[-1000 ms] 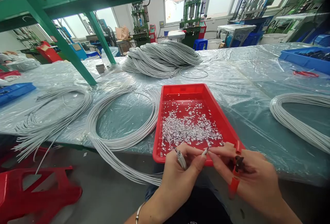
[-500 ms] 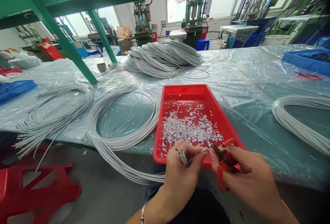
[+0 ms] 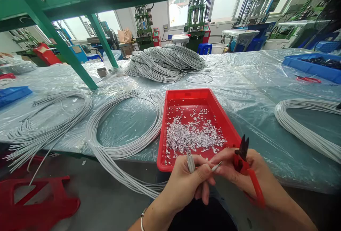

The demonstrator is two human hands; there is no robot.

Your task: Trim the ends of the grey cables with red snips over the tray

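Your two hands meet at the near edge of the red tray (image 3: 223, 117). Your left hand (image 3: 188, 179) is closed around a bunch of wire ends (image 3: 190, 161), and its thumb and finger pinch one white wire end (image 3: 215, 168), just in front of the tray's near edge. A silver band (image 3: 142, 219) is on your left wrist. Your right hand (image 3: 247, 174) grips the red-handled cutters (image 3: 242, 163), by the tray's near right corner. The dark blades stick up past your fingers. Your right fingertips are right by the tip of the wire end, but I cannot tell if they pinch it.

Lower than the tray and well to its left is a red stool (image 3: 57, 202). Lots of tiny shiny bits (image 3: 183, 133) lie inside the tray, most of them in its near half. A big loop of gray wires (image 3: 92, 131) sits just left of the tray, and its tail hangs down toward your left arm. A looser bundle (image 3: 80, 106) lies farther left of the tray. Another coil (image 3: 289, 121) is well to the tray's right. Past that coil, to the tray's far right, are red-handled scissors (image 3: 307, 79) and a blue tray (image 3: 295, 62). Behind the red tray is a huge pile of gray wire (image 3: 165, 64). Way behind it stand green machines (image 3: 195, 14).
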